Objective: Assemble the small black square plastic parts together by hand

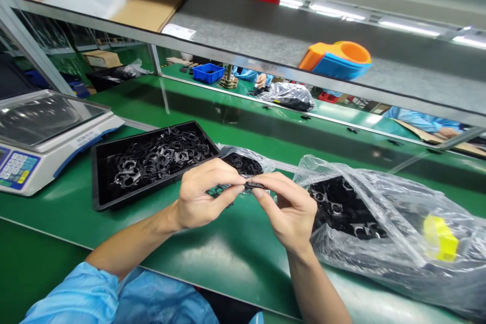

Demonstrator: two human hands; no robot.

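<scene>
Between my two hands, above the green table, is a small thin black plastic part (254, 185), seen almost edge-on. My left hand (207, 193) pinches its left end between thumb and forefinger. The right end sits in the pinch of my right hand (288, 205). Behind my left hand stands a black tray (99, 190) heaped with black ring-shaped parts (163, 157). A small clear bag (268, 163) of black rings lies just beyond my fingertips. To the right of my right hand, a large clear plastic bag (398, 202) lies open, with more black parts (341, 207) in it.
A weighing scale (56, 136) stands at the left. A yellow piece (440, 238) shows on the large bag. Overhead runs a shelf (243, 25) with orange and blue holders (337, 61) and cardboard (152, 0). Across the table are a blue bin (208, 74) and co-workers' blue sleeves (421, 119).
</scene>
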